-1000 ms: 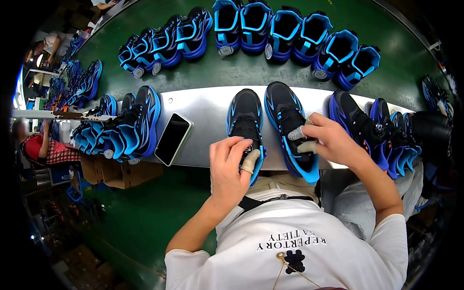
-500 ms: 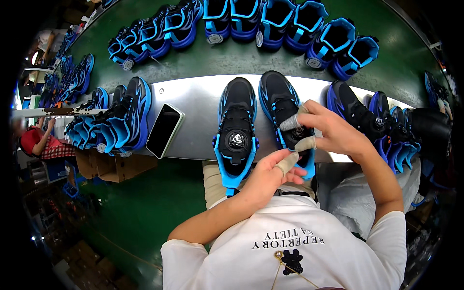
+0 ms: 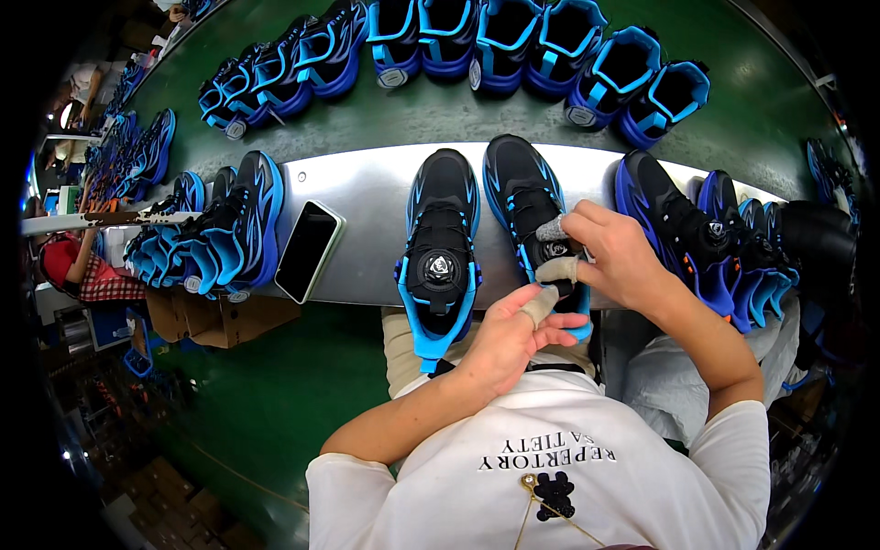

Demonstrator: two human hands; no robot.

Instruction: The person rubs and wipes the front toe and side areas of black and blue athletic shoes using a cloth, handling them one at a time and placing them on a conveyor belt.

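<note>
Two black-and-blue sneakers stand side by side on a grey metal shelf (image 3: 367, 188) in front of me. The left sneaker (image 3: 440, 252) has a round dial on its tongue and no hand on it. My right hand (image 3: 610, 252), with taped fingertips, grips the tongue area of the right sneaker (image 3: 522, 197). My left hand (image 3: 513, 335) rests at that shoe's near end, its taped finger touching the shoe just below my right hand.
A black phone (image 3: 309, 250) lies on the shelf to the left. More blue sneakers are bunched at the left (image 3: 215, 229) and right (image 3: 710, 238). A row of them (image 3: 513, 46) lines the green belt behind. Another person in red (image 3: 73, 261) is far left.
My left hand left the left sneaker, exposing its dial, and moved right to the near end of the right sneaker. My right hand stays on that shoe.
</note>
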